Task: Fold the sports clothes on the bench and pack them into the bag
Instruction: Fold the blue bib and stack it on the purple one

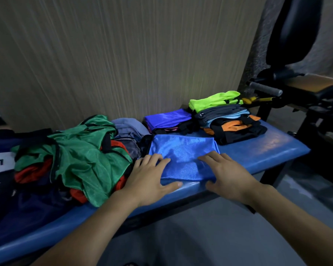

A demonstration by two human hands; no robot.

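Note:
A shiny blue folded garment (pixel 183 150) lies flat on the blue padded bench (pixel 258 150). My left hand (pixel 150 175) presses on its left edge with fingers spread flat. Spread the same way, my right hand (pixel 225 173) presses on its right front corner. To the left sits an unfolded heap topped by a green mesh shirt (pixel 81 156) with red and grey pieces under it. Behind the blue garment are a folded purple piece (pixel 167 118) and a folded stack (pixel 229 120) with a neon green top layer. A dark bag (pixel 0 150) with white lettering shows at the far left.
A ribbed wall (pixel 123 54) runs right behind the bench. Black gym equipment (pixel 296 54) with a padded seat and a foam roller bar stands at the right. Grey floor (pixel 181 237) lies in front of the bench.

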